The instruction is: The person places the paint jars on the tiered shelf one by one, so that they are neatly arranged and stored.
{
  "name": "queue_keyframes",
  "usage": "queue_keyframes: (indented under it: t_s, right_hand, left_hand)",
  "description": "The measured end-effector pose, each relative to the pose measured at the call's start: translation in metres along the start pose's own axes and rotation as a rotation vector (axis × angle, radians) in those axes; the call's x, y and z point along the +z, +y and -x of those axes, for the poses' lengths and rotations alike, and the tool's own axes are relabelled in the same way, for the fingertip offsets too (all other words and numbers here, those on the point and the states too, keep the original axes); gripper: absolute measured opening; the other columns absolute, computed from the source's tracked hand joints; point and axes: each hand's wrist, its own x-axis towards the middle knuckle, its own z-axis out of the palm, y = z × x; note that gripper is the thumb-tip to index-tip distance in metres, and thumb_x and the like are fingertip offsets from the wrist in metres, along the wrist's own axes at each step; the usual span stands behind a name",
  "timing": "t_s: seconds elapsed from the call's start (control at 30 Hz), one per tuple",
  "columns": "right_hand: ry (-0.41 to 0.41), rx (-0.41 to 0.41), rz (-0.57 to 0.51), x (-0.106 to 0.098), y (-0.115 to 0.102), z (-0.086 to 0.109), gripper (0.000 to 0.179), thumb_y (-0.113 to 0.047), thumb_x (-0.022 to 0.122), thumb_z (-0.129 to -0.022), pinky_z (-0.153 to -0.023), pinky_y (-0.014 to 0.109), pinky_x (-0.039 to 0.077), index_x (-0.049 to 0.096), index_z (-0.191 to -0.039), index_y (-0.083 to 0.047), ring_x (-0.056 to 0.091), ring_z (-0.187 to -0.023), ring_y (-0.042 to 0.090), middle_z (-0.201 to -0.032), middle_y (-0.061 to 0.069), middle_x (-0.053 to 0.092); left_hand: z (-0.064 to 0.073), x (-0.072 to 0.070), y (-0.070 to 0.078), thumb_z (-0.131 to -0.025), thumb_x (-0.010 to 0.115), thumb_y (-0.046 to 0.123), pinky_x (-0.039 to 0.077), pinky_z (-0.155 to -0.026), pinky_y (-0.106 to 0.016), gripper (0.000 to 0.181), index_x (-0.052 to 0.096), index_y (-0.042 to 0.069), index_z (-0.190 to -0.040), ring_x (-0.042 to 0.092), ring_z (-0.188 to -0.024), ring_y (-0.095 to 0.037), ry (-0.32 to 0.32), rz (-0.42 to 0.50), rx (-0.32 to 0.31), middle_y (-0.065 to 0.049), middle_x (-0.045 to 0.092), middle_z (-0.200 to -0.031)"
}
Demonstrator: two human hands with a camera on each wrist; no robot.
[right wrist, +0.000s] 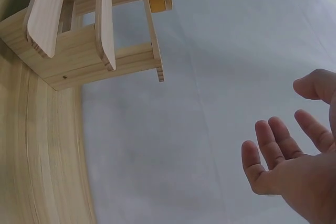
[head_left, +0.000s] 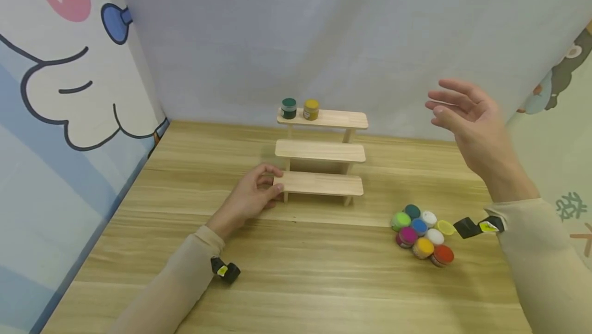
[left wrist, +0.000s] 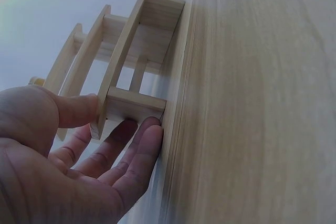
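Observation:
A three-tier wooden display shelf (head_left: pixel 319 184) stands on the table near the back curtain. My left hand (head_left: pixel 253 192) holds the left end of its lowest board. In the left wrist view the thumb lies on that board's edge, and the fingers (left wrist: pixel 144 153) bend against the side support below. On the top tier, a dark green paint jar (head_left: pixel 289 109) and a yellow paint jar (head_left: pixel 311 110) sit side by side at the left. Raised at the right, my right hand (head_left: pixel 476 128) is in the air with relaxed, slightly bent fingers and nothing in it.
Several small paint jars cluster on the table at the right, among them a purple jar (head_left: pixel 407 237), a blue jar (head_left: pixel 419 227) and a red jar (head_left: pixel 442 255). A grey-white curtain (head_left: pixel 351 41) hangs behind the shelf. Cartoon-printed cloth (head_left: pixel 69 97) covers the left side.

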Motion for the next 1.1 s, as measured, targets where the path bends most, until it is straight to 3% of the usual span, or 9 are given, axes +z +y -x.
queue_keyframes:
  t_s: [0.47,0.63,1.1]
  right_hand:
    - [0.064,-0.088,-0.001,-0.031,-0.011,0.044,0.046,0.016,0.062,-0.106,-0.093,0.024,0.064,0.056,-0.151,0.012,0.074,-0.124,0.027,-0.133,0.017,0.073]
    - [0.075,-0.089,0.031,-0.041,-0.009,0.059,0.045,0.015,0.061,-0.107,-0.093,0.023,0.063,0.055,-0.152,0.013,0.073,-0.124,0.026,-0.134,0.016,0.073]
    - [0.063,-0.046,-0.067,-0.064,0.004,0.093,0.049,0.023,0.052,-0.107,-0.092,0.029,0.066,0.049,-0.155,0.015,0.076,-0.125,0.027,-0.137,0.02,0.074]
  left_hand:
    - [0.0,0.001,0.002,-0.113,0.067,0.009,0.067,-0.091,-0.044,0.027,0.06,0.012,-0.139,0.074,-0.11,-0.031,-0.004,0.007,0.002,-0.018,0.071,-0.13]
    - [0.001,0.001,0.001,-0.113,0.067,0.009,0.067,-0.092,-0.045,0.027,0.06,0.011,-0.139,0.075,-0.11,-0.032,-0.004,0.012,0.006,-0.019,0.071,-0.13]
    - [0.002,-0.001,0.0,-0.114,0.066,0.011,0.066,-0.096,-0.047,0.029,0.059,0.011,-0.142,0.074,-0.115,-0.033,-0.014,0.008,0.005,-0.02,0.07,-0.133]
